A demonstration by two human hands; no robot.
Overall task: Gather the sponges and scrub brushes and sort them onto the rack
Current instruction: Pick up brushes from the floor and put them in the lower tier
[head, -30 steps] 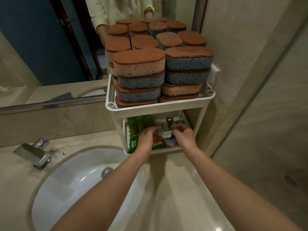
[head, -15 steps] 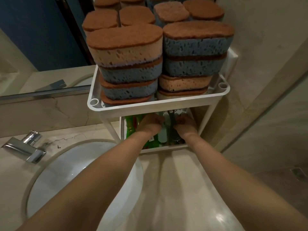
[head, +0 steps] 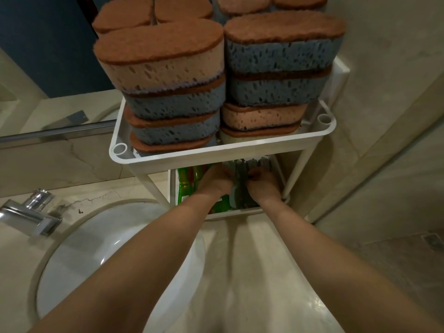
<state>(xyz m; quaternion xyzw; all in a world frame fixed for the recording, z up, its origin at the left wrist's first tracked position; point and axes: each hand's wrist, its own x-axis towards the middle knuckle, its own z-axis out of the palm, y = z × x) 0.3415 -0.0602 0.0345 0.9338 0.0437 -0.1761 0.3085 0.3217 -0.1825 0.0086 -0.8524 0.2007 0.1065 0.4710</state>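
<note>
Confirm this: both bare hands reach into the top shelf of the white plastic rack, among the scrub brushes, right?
No. The head view shows the left hand and right hand in the lower shelf of the white plastic rack, among the scrub brushes.

Pale stone counter (head: 252, 272), with a round sink (head: 96, 248) sunk into its left part and a chrome tap (head: 31, 212) at the back left edge. At the back right corner, a white two-tier rack (head: 221, 153). On its top tier, brown-faced sponges (head: 168, 97) in piles side by side, rising well above the rim. On the lower shelf (head: 230, 213), green items (head: 186, 186) of unclear kind along the left edge, scrub brushes (head: 240, 191) just beside them.
</note>
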